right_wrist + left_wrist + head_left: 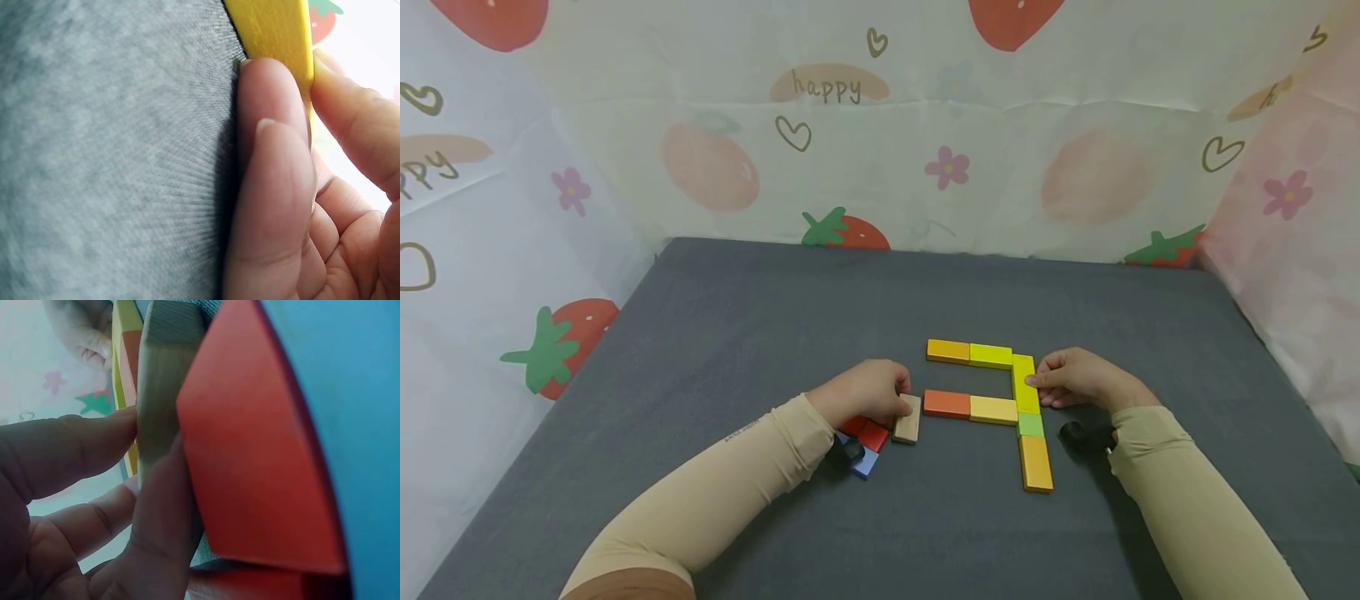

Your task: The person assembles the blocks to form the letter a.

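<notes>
A plain wooden block (907, 423) is pinched between the thumb and fingers of my left hand (871, 390), left of the laid-out blocks. The left wrist view has this wooden block (165, 375) beside a large red block (250, 437). My right hand (1078, 379) is at the long yellow block (1026, 385), its thumb on the top edge and its fingers along the right side. In the right wrist view, thumb and fingertips close on that yellow block (278, 31). A green block (1030, 424) adjoins its near end.
An orange-yellow block (1037, 467) extends nearer. Two rows run left: a yellow block (990, 357) with an orange block (947, 351), and a pale yellow block (993, 410) with a red-orange block (946, 404). Red blocks (872, 435) and a blue block (865, 463) lie under my left wrist.
</notes>
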`<act>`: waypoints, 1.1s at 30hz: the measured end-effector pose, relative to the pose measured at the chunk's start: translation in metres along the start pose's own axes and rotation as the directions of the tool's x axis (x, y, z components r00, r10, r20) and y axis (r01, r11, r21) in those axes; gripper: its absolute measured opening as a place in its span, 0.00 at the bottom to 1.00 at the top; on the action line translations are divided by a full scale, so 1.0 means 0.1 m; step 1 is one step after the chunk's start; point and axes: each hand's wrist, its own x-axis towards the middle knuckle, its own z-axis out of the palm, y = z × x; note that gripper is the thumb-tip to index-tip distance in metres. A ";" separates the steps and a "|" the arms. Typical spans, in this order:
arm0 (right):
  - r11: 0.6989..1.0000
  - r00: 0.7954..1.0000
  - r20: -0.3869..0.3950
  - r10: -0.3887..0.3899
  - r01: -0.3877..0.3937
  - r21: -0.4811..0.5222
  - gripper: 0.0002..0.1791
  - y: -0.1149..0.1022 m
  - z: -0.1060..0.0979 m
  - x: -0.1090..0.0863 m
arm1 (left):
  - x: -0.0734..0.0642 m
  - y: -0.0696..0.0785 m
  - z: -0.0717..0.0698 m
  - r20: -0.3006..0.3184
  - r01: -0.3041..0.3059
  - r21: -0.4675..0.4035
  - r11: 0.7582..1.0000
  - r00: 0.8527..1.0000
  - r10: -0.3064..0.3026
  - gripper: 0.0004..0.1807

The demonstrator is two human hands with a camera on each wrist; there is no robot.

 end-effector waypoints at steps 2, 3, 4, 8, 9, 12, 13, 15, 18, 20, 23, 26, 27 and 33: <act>1.000 1.000 -0.001 -0.001 0.001 -0.002 0.12 0.00 0.00 0.00 | 0.00 0.00 0.00 0.003 -0.004 0.001 1.000 1.000 0.004 0.06; 1.000 1.000 -0.002 0.000 0.000 -0.003 0.12 0.00 0.00 0.00 | 0.00 0.00 0.01 0.004 -0.005 0.001 1.000 1.000 0.005 0.06; 1.000 1.000 -0.004 0.001 -0.001 -0.004 0.12 0.00 0.00 -0.01 | 0.00 0.00 0.01 0.003 -0.008 0.002 1.000 1.000 0.008 0.06; 1.000 1.000 -0.009 0.005 -0.005 -0.008 0.12 -0.01 0.00 -0.01 | -0.01 0.01 0.01 -0.003 -0.017 0.006 1.000 1.000 0.017 0.05; 1.000 1.000 -0.010 0.006 -0.006 -0.008 0.12 -0.01 0.00 -0.01 | -0.01 0.01 0.01 -0.005 -0.019 0.007 1.000 1.000 0.019 0.05; 1.000 1.000 -0.009 0.008 -0.008 -0.003 0.12 0.00 0.00 -0.01 | -0.01 0.02 0.00 -0.002 -0.015 -0.004 1.000 1.000 0.015 0.04; 1.000 1.000 -0.008 0.006 -0.006 -0.001 0.12 0.00 0.00 -0.01 | -0.01 0.02 0.00 0.001 -0.011 -0.009 1.000 1.000 0.011 0.04; 1.000 1.000 -0.005 0.004 -0.004 0.000 0.12 0.00 0.00 -0.01 | -0.01 0.03 0.00 0.010 -0.005 -0.016 1.000 1.000 0.005 0.04; 1.000 1.000 -0.003 0.004 -0.004 0.003 0.12 0.01 0.00 0.00 | 0.00 0.04 0.00 0.021 0.003 -0.019 1.000 1.000 -0.003 0.04; 1.000 1.000 -0.004 0.006 -0.006 0.002 0.12 0.01 0.00 0.00 | 0.01 0.04 0.01 0.023 0.003 -0.017 1.000 1.000 -0.002 0.04; 1.000 1.000 -0.008 0.010 -0.010 0.004 0.12 0.01 0.00 0.01 | 0.01 0.04 0.01 0.023 0.005 -0.019 1.000 1.000 -0.005 0.04; 1.000 1.000 -0.010 0.013 -0.013 0.001 0.12 0.00 0.00 0.00 | 0.01 0.05 0.01 0.025 0.008 -0.019 1.000 1.000 -0.007 0.04; 1.000 1.000 -0.010 0.014 -0.014 0.001 0.12 0.00 0.00 0.00 | 0.01 0.05 0.01 0.026 0.010 -0.018 1.000 1.000 -0.010 0.04; 1.000 1.000 -0.010 0.013 -0.013 -0.003 0.12 -0.01 0.00 -0.01 | 0.02 0.04 -0.01 0.034 0.016 -0.038 0.999 0.999 -0.015 0.05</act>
